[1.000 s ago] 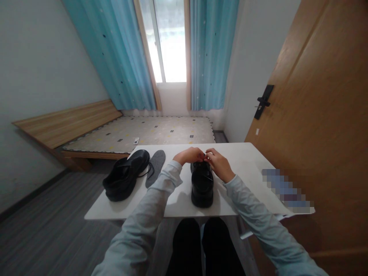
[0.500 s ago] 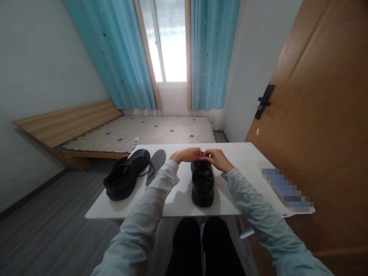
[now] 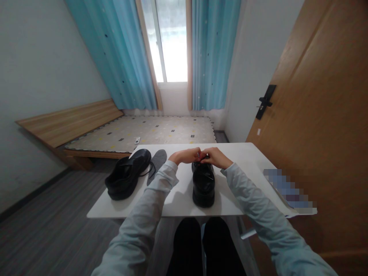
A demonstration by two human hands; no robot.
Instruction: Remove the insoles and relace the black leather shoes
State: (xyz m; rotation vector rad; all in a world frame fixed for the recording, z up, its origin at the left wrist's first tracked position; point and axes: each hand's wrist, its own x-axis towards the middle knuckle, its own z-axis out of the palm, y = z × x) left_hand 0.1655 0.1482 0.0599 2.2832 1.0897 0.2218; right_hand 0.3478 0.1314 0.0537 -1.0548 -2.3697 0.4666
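Note:
A black shoe (image 3: pixel 203 188) stands on the white table (image 3: pixel 178 203) in front of me, its heel toward me. Over its front part, my left hand (image 3: pixel 189 155) and my right hand (image 3: pixel 214 157) meet with fingers bent and pinched together. What the fingertips hold is too small to make out. At the left of the table lies another black shoe (image 3: pixel 126 176), with a loose lace at its side. Between that shoe and my left sleeve is a grey insole (image 3: pixel 156 163), partly covered by the sleeve.
A blurred-out bluish item (image 3: pixel 287 189) lies at the table's right edge, near a wooden door (image 3: pixel 322 115). Behind the table is a bed (image 3: pixel 161 128) with a small white remote (image 3: pixel 137 140) on it.
The fingers of my right hand have shifted slightly over the shoe. The whole view has moved a little; the shoes and insole stay in place.

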